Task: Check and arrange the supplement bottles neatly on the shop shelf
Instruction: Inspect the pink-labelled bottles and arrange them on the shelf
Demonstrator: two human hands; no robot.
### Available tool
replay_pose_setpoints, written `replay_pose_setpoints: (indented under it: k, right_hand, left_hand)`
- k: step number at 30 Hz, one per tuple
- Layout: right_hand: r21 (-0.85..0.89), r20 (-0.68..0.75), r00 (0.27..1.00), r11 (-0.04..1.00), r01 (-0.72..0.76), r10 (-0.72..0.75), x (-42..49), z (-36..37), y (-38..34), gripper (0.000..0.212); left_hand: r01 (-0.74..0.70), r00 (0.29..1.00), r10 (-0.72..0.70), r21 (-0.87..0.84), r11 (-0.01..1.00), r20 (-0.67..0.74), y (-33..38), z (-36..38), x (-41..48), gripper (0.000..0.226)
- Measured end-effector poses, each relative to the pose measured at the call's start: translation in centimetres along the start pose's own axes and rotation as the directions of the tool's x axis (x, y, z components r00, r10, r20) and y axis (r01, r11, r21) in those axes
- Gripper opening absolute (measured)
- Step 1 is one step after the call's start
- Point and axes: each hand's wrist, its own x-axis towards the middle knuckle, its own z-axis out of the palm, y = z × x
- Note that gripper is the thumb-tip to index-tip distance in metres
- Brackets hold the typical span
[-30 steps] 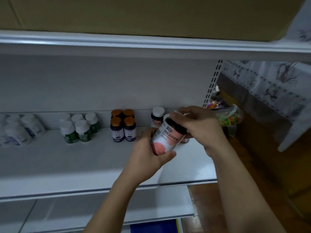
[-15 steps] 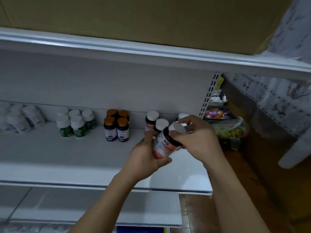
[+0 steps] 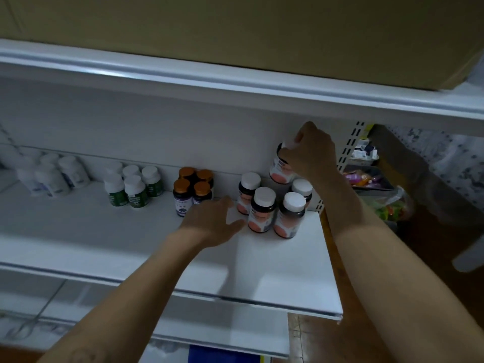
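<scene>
My right hand (image 3: pixel 309 150) grips a dark supplement bottle (image 3: pixel 280 172) with a white cap and pink-and-white label by its top, holding it above the back right of the white shelf (image 3: pixel 275 263). Below it stands a cluster of several matching bottles (image 3: pixel 262 209). My left hand (image 3: pixel 213 221) hovers over the shelf just left of that cluster, fingers loosely bent, holding nothing. Further left stand orange-capped dark bottles (image 3: pixel 192 191), green-labelled white bottles (image 3: pixel 132 187) and white bottles (image 3: pixel 55 174).
An upper shelf (image 3: pixel 235 82) carrying a large cardboard box (image 3: pixel 235 30) hangs close overhead. A slotted upright (image 3: pixel 349 148) bounds the shelf on the right, with packets of colourful goods (image 3: pixel 372 179) beyond. A lower shelf (image 3: pixel 222 326) lies beneath.
My left hand let go of the bottle and dropped towards the shelf. My right hand carried the bottle up and back, over the rear of the cluster. The camera moved closer.
</scene>
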Motion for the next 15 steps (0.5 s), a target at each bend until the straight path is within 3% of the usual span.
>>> replay_pose_setpoints:
  k: [9, 15]
  right_hand:
    - [-0.126, 0.206, 0.978, 0.992, -0.022, 0.047, 1.8, 4.9, 2.4, 0.032]
    - [-0.291, 0.336, 0.932, 0.956, -0.035, 0.136, 1.6, 7.6, 4.0, 0.039]
  left_hand:
    - [-0.03, 0.999, 0.029, 0.009, 1.0, 0.018, -0.6, 0.0, 1.1, 0.061]
    - [-0.054, 0.997, 0.053, 0.027, 0.998, 0.055, -1.4, 0.0, 1.3, 0.057]
